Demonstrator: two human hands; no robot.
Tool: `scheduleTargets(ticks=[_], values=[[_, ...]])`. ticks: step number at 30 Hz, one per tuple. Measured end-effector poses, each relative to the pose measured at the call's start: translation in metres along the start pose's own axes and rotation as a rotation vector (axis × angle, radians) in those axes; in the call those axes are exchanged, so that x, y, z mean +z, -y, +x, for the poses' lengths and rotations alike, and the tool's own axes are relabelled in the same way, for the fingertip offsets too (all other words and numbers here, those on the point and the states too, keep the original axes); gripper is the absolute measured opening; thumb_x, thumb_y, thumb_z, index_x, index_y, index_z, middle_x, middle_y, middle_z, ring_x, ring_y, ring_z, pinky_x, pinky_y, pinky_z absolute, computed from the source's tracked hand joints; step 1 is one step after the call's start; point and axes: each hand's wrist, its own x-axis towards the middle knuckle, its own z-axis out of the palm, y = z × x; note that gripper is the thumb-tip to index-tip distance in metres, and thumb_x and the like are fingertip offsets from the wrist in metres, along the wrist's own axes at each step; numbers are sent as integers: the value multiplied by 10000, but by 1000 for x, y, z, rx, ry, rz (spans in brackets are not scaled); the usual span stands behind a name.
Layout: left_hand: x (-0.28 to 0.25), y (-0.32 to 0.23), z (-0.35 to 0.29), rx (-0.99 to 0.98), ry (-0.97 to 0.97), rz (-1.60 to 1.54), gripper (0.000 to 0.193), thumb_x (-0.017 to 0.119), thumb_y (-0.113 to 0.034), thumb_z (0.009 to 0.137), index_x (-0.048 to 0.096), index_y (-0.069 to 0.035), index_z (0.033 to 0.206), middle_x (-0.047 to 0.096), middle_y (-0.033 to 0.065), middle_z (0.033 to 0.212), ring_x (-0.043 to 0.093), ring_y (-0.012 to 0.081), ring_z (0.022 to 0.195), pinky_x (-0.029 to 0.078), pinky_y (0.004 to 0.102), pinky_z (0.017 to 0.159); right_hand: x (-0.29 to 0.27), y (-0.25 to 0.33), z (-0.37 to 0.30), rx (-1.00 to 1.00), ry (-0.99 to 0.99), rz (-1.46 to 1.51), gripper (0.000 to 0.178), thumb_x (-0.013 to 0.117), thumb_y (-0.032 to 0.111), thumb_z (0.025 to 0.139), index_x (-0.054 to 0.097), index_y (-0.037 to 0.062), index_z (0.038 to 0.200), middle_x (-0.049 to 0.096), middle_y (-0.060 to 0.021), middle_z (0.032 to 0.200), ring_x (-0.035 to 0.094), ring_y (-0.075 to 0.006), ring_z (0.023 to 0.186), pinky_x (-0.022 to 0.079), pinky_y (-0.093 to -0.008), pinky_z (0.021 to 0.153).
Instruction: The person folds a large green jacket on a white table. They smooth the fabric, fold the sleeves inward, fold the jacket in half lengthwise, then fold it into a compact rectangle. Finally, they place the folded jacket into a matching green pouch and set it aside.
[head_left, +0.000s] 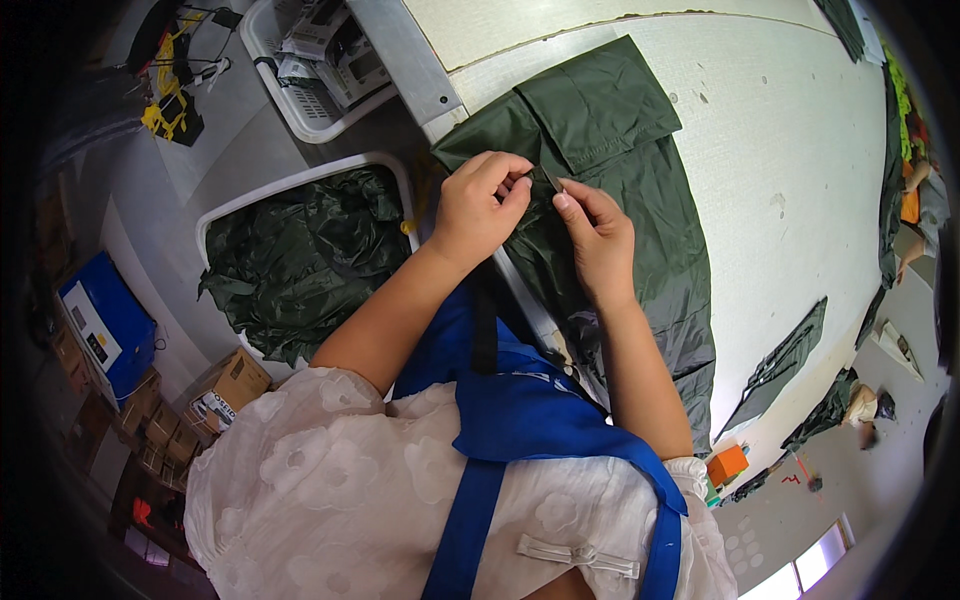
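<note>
Pinching at the same spot, both hands meet over a dark green, slightly glossy woven garment spread on a pale worktable. Left hand: fingers curled in tight, thumb and forefinger closed on a small fold or edge of the fabric, knuckles up. Right hand: also mostly closed, forefinger and thumb pressed toward the left hand's fingertips, with a thin dark sliver showing between the two hands; whether that is a thread end, a tool or just a fabric edge cannot be told. Hands nearly touching, fingertip to fingertip. Garment lies flat, running from the table's near edge away up the surface; a squarish flap or pocket panel sits folded over its far end, seams visible along its border. Lower part hangs off the table edge beside the person's blue apron, worn over a white textured blouse. To the left, below table level, a white plastic bin heaped with crumpled dark green fabric of the same sort. Further left, a blue box-shaped machine and brown cardboard cartons on the floor. More dark green pieces lie at the table's right side.
</note>
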Motion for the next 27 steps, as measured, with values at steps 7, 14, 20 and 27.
scheduleTargets(ticks=[7, 14, 20, 27], values=[[0, 1, 0, -22, 25, -39, 192, 661, 38, 758, 624, -6, 942, 604, 62, 789, 581, 112, 662, 471, 228, 583, -3, -11, -2, 156, -151, 246, 259, 650, 169, 891, 649, -25, 1064, 652, -58, 946, 584, -111, 894, 456, -240, 819], [-1, -31, 15, 68, 205, 413, 656, 746, -149, 720, 444, -102, 1300, 499, 103, 1071, 564, 225, 890, 500, 314, 709, -47, -7, 38, 72, -274, 147, 154, 586, 106, 906, 584, 27, 1039, 442, 68, 734, 367, -19, 638, 333, -164, 586], [23, -27, 46, 336, 255, 649, 490, 736, -203, 701, 584, -108, 1157, 553, 72, 1095, 545, 278, 991, 486, 379, 771, -44, 4, 35, 299, -111, 536, 132, 516, 120, 948, 576, 67, 1052, 443, 66, 690, 340, -23, 487, 276, -186, 445], [12, -23, 76, -6, 277, 349, 245, 616, -158, 813, 649, -34, 1021, 666, 129, 846, 633, 263, 730, 495, 336, 673, -46, 8, 33, 267, -34, 775, 259, 501, 78, 945, 536, 15, 1195, 501, 29, 799, 327, -28, 472, 266, -184, 428]])
